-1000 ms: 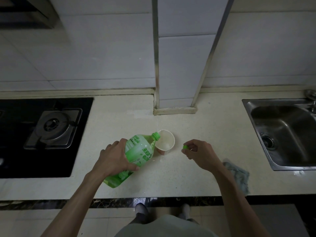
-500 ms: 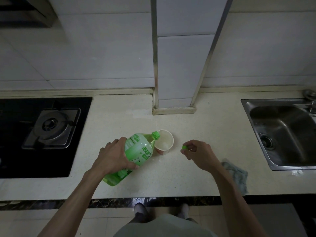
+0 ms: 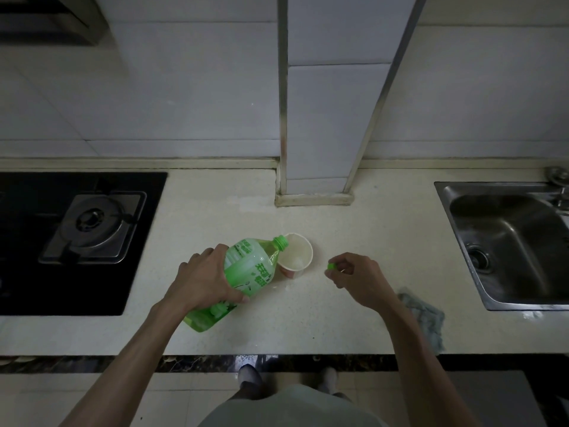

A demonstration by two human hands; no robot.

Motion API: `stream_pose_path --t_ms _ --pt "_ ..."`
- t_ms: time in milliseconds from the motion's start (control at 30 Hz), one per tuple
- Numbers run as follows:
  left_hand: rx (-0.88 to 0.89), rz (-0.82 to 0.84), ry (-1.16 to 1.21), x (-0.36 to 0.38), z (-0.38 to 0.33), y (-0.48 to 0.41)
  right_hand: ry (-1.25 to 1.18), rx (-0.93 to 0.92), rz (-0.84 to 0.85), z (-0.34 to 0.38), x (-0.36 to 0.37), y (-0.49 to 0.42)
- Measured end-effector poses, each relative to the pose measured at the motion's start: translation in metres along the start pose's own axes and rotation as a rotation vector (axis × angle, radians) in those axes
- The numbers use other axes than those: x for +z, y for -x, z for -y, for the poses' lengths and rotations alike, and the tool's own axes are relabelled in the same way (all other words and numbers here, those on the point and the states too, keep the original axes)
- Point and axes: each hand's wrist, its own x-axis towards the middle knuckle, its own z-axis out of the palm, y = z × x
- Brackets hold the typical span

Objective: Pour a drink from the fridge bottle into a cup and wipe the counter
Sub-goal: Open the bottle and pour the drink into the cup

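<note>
So the left hand [image 3: 203,282] covers much of the green plastic bottle [image 3: 253,266], steel sink [image 3: 445,192] runs off the right edge, forearm [image 3: 409,334] hides some grey-blue rag [image 3: 428,318].

The clear green plastic bottle [image 3: 246,272] looks glossy, the paper cup [image 3: 296,257] matt, the speckled stone counter [image 3: 354,229] smooth, the steel sink [image 3: 508,241] brushed, the cloth [image 3: 426,318] rough.

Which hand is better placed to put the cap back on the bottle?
Right. The right hand pinches the green cap beside the cup, while the left hand grips the tilted bottle.
</note>
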Motion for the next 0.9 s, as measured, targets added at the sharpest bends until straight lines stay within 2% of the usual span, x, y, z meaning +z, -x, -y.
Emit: stream_pose_path --t_ms 900 --pt "0.008 0.008 -0.049 -0.0059 -0.0037 0.0004 0.05 -0.027 0.031 0.005 0.0006 0.0025"
